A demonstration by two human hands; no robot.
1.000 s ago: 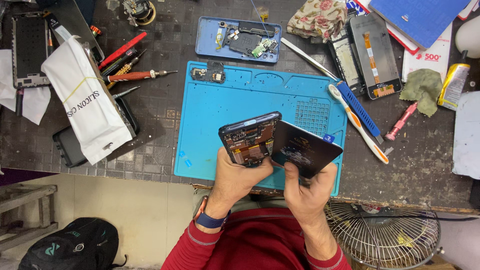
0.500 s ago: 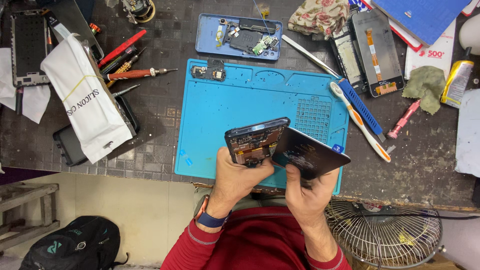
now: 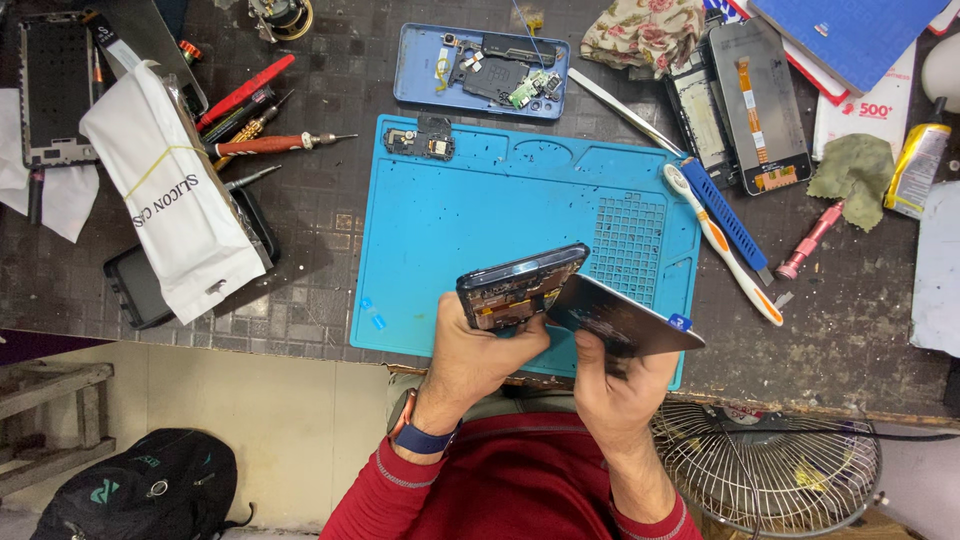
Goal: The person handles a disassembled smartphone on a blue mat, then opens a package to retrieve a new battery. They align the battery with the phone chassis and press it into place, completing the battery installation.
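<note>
Seen from the head camera, the left hand (image 3: pixel 478 352) gripped an opened phone body (image 3: pixel 520 287), fingers wrapped round its lower edge and the thumb pressed on its side, so that the exposed inner parts faced up. The right hand (image 3: pixel 612 385) pinched a dark back panel (image 3: pixel 622 318) between thumb and fingers, and that panel stood swung away from the phone body, the two touching along one edge. Both were held in the air over the near edge of the blue work mat (image 3: pixel 480 210), towards its near right corner.

The mat lay in the middle of the bench (image 3: pixel 330 90). A small black part (image 3: pixel 422 140) sat at the mat's far left corner. Just beyond the mat's far edge lay a blue phone shell (image 3: pixel 482 70) with loose parts in it. Left of the mat, red-handled screwdrivers (image 3: pixel 262 143) lay near a white pouch (image 3: pixel 172 195). A toothbrush (image 3: pixel 722 243) and a blue pry tool (image 3: pixel 728 212) lay off the mat's right edge, with a screen assembly (image 3: pixel 760 105) beyond them towards the bench's far right corner. A wire fan guard (image 3: pixel 765 465) showed below the bench's near edge, beside the right forearm.
</note>
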